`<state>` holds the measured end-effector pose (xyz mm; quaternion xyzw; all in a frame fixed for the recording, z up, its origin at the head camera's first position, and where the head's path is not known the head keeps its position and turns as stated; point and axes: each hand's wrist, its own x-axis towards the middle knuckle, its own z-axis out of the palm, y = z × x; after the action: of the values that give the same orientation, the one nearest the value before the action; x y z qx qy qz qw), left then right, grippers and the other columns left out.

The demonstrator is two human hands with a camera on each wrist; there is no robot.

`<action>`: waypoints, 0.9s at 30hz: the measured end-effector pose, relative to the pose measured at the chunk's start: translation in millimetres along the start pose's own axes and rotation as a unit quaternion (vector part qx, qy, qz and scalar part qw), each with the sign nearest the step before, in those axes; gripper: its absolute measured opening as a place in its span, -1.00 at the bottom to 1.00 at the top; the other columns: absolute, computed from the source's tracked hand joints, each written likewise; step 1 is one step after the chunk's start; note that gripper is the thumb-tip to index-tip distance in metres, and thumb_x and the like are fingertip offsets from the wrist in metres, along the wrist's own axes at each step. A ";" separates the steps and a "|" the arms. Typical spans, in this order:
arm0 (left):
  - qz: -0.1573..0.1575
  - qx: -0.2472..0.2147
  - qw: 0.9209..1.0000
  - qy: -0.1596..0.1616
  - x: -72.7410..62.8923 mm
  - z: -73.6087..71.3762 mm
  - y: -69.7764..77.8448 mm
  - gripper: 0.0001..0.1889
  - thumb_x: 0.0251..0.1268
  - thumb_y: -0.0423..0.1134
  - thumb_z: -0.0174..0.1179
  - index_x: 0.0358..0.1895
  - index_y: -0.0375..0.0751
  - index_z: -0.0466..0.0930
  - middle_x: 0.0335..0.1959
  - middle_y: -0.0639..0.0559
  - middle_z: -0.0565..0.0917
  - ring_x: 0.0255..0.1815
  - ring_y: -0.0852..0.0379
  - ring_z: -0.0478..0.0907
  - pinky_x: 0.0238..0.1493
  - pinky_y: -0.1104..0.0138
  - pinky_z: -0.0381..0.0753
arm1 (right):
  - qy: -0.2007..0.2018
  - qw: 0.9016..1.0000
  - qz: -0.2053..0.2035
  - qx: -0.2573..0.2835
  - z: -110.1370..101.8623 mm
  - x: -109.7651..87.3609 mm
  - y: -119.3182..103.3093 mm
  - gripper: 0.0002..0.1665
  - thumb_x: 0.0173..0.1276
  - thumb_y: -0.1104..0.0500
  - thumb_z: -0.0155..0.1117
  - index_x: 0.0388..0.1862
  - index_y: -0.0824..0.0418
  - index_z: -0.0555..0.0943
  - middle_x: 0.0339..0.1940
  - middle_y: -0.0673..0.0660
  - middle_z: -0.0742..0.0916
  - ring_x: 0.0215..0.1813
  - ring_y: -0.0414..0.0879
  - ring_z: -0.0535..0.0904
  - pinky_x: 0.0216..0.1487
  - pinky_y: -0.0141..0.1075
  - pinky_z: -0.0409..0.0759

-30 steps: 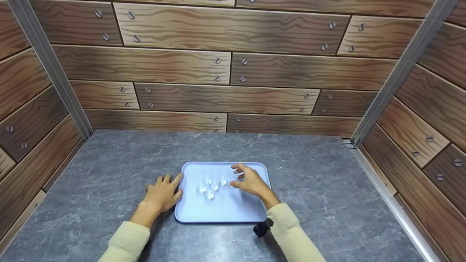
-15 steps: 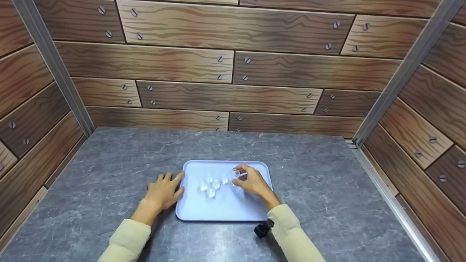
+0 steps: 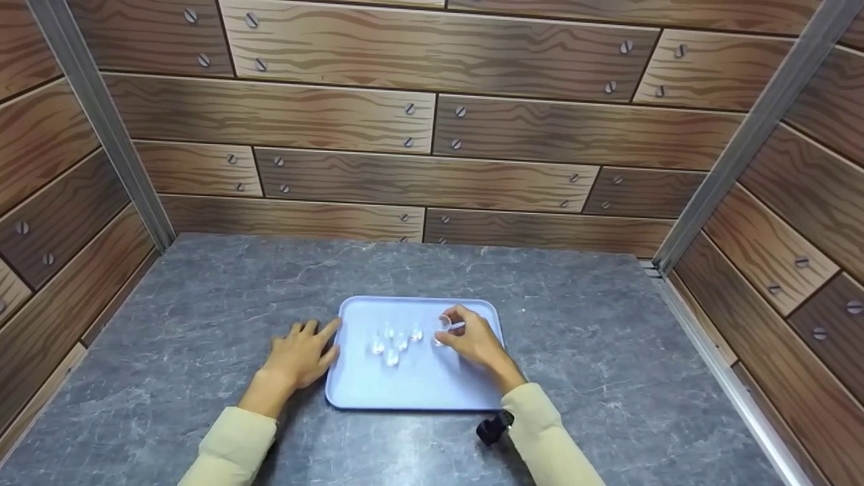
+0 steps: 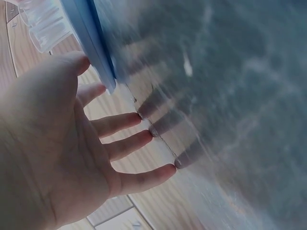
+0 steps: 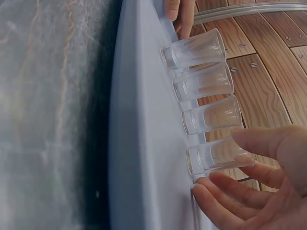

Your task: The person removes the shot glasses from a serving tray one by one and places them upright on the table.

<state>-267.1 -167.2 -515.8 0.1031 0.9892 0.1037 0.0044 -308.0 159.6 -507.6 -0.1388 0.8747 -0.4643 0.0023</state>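
Head view: nearest are two pale yellow sleeves [image 3: 233,442], a small black device [image 3: 495,428] at the right cuff. Beyond, the left hand [image 3: 297,354] rests on the grey marbled tabletop [image 3: 236,290], fingers spread wide, thumb and index finger at the left edge of a pale blue rectangular tray [image 3: 405,391]. Over the tray's right half, the right hand [image 3: 476,341] pinches a clear flared glass [image 5: 218,154] near its rim; the glass is upright, but whether its base touches the tray I cannot tell. Left of it, five similar clear glasses [image 3: 392,356] stand clustered around the tray's middle. Far behind rises a wall of brown wood-patterned planks [image 3: 418,121] between grey metal posts [image 3: 749,135].
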 end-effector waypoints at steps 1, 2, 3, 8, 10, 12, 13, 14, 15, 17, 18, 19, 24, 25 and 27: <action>0.001 0.000 1.000 0.000 0.1 -0.4 -0.2 -0.43 0.59 0.04 0.02 0.57 0.02 0.32 0.35 -0.35 0.51 0.37 -0.42 0.43 0.10 -0.45 0.46 | 0.001 1.000 0.001 0.000 -0.4 -0.2 0.6 -0.69 0.28 0.27 0.46 -0.06 0.35 0.61 0.01 0.33 0.76 -0.03 0.20 0.77 0.00 -0.12 0.73; 0.001 0.000 1.000 0.000 0.5 -0.6 -0.5 -0.43 0.59 0.04 0.02 0.57 0.02 0.32 0.35 -0.36 0.51 0.37 -0.43 0.43 0.10 -0.46 0.46 | 0.002 1.000 0.001 0.000 -1.0 -0.5 1.0 -0.70 0.28 0.26 0.46 -0.07 0.34 0.61 0.01 0.31 0.76 -0.03 0.19 0.77 -0.02 -0.14 0.72; 0.003 0.000 1.000 0.001 0.8 -1.1 -0.4 -0.43 0.59 0.03 0.02 0.57 0.01 0.32 0.35 -0.36 0.51 0.37 -0.43 0.44 0.10 -0.46 0.46 | 0.002 1.000 0.001 0.000 -1.8 -1.0 1.1 -0.70 0.28 0.26 0.46 -0.07 0.34 0.61 0.01 0.31 0.76 -0.04 0.19 0.78 -0.03 -0.16 0.72; 0.007 -0.003 1.000 0.001 1.7 -2.2 -0.4 -0.43 0.59 0.02 0.02 0.57 0.01 0.33 0.36 -0.36 0.51 0.37 -0.43 0.43 0.11 -0.46 0.45 | 0.009 1.000 0.002 0.002 -7.8 -5.4 -0.2 -0.68 0.29 0.26 0.46 -0.03 0.35 0.62 -0.01 0.32 0.78 -0.08 0.18 0.78 -0.09 -0.20 0.72; 0.006 -0.005 1.000 -0.001 1.7 -2.1 -0.4 -0.43 0.59 0.02 0.02 0.57 0.01 0.32 0.36 -0.36 0.50 0.38 -0.43 0.43 0.11 -0.47 0.45 | 0.012 1.000 0.003 0.001 -10.8 -8.2 -0.5 -0.67 0.29 0.26 0.46 -0.01 0.35 0.63 -0.02 0.32 0.78 -0.09 0.17 0.77 -0.10 -0.21 0.71; 0.004 -0.006 1.000 -0.003 1.8 -1.8 -0.5 -0.43 0.59 0.03 0.02 0.57 0.02 0.32 0.37 -0.36 0.50 0.38 -0.43 0.43 0.12 -0.47 0.44 | 0.015 1.000 0.002 0.003 -14.4 -11.3 -0.4 -0.66 0.30 0.25 0.46 0.00 0.35 0.63 -0.02 0.32 0.78 -0.08 0.17 0.77 -0.12 -0.24 0.71; 0.005 -0.005 1.000 -0.003 2.1 -1.5 -0.5 -0.43 0.59 0.03 0.02 0.57 0.02 0.32 0.37 -0.35 0.50 0.38 -0.43 0.43 0.11 -0.47 0.44 | 0.016 1.000 -0.001 0.003 -16.4 -13.0 -0.1 -0.65 0.30 0.26 0.46 0.01 0.35 0.63 -0.02 0.32 0.78 -0.08 0.17 0.77 -0.12 -0.25 0.70; 0.006 -0.004 1.000 -0.003 2.4 -1.3 -0.5 -0.43 0.59 0.03 0.01 0.57 0.02 0.32 0.37 -0.35 0.50 0.38 -0.42 0.43 0.10 -0.47 0.45 | 0.018 1.000 -0.005 0.003 -18.4 -14.8 0.4 -0.65 0.30 0.26 0.46 0.02 0.35 0.63 -0.02 0.33 0.78 -0.08 0.18 0.77 -0.12 -0.26 0.70; 0.006 -0.003 1.000 -0.004 2.6 -1.2 -0.5 -0.43 0.60 0.03 0.01 0.57 0.02 0.31 0.37 -0.35 0.50 0.38 -0.42 0.43 0.10 -0.47 0.44 | 0.020 1.000 -0.008 0.005 -20.5 -16.7 0.8 -0.65 0.30 0.26 0.46 0.03 0.35 0.64 -0.02 0.33 0.78 -0.07 0.18 0.77 -0.13 -0.27 0.70; 0.005 -0.003 1.000 -0.006 2.7 -0.7 -0.7 -0.43 0.60 0.03 0.00 0.58 0.03 0.30 0.38 -0.35 0.49 0.39 -0.42 0.42 0.11 -0.47 0.44 | 0.023 1.000 -0.016 0.006 -24.7 -20.5 2.0 -0.64 0.30 0.27 0.46 0.04 0.35 0.64 -0.03 0.33 0.78 -0.07 0.19 0.77 -0.12 -0.27 0.70; 0.005 -0.003 1.000 -0.007 2.6 -0.5 -0.8 -0.43 0.60 0.03 0.00 0.58 0.03 0.30 0.38 -0.35 0.49 0.39 -0.42 0.42 0.11 -0.48 0.43 | 0.026 0.999 -0.019 0.003 -26.8 -22.5 2.4 -0.64 0.29 0.28 0.47 0.04 0.34 0.65 -0.03 0.33 0.78 -0.07 0.19 0.77 -0.10 -0.26 0.70; 0.004 -0.003 1.000 -0.008 2.4 -0.2 -0.9 -0.43 0.60 0.04 0.00 0.58 0.03 0.29 0.38 -0.35 0.48 0.39 -0.42 0.42 0.12 -0.48 0.43 | 0.030 0.999 -0.021 0.000 -28.9 -24.5 2.9 -0.64 0.28 0.28 0.48 0.04 0.34 0.65 -0.03 0.32 0.78 -0.07 0.19 0.77 -0.08 -0.24 0.70; 0.000 -0.005 1.000 -0.009 0.9 0.4 -1.5 -0.43 0.60 0.03 0.01 0.58 0.03 0.30 0.38 -0.34 0.49 0.39 -0.42 0.42 0.13 -0.47 0.43 | 0.044 0.999 -0.016 -0.005 -39.0 -33.3 5.2 -0.64 0.25 0.29 0.51 0.02 0.32 0.66 -0.03 0.32 0.79 -0.06 0.16 0.76 -0.01 -0.13 0.71; 0.000 -0.005 1.000 -0.009 0.9 0.2 -1.3 -0.43 0.60 0.03 0.01 0.58 0.03 0.30 0.38 -0.34 0.49 0.39 -0.42 0.42 0.13 -0.46 0.44 | 0.045 0.999 -0.012 -0.005 -41.1 -34.8 5.7 -0.63 0.25 0.29 0.51 0.02 0.31 0.66 -0.02 0.31 0.79 -0.06 0.15 0.75 -0.01 -0.13 0.71; 0.001 -0.005 1.000 -0.009 1.1 -0.2 -1.0 -0.43 0.60 0.03 0.01 0.58 0.03 0.30 0.38 -0.34 0.49 0.39 -0.42 0.42 0.13 -0.46 0.44 | 0.046 0.999 -0.010 -0.004 -45.3 -37.3 5.9 -0.63 0.26 0.28 0.51 0.03 0.32 0.66 -0.02 0.31 0.79 -0.05 0.13 0.75 0.00 -0.15 0.71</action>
<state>-268.5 -167.9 -515.8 0.1048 0.9886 0.1078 0.0132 -279.6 208.6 -491.3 -0.1259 0.8744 -0.4667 -0.0425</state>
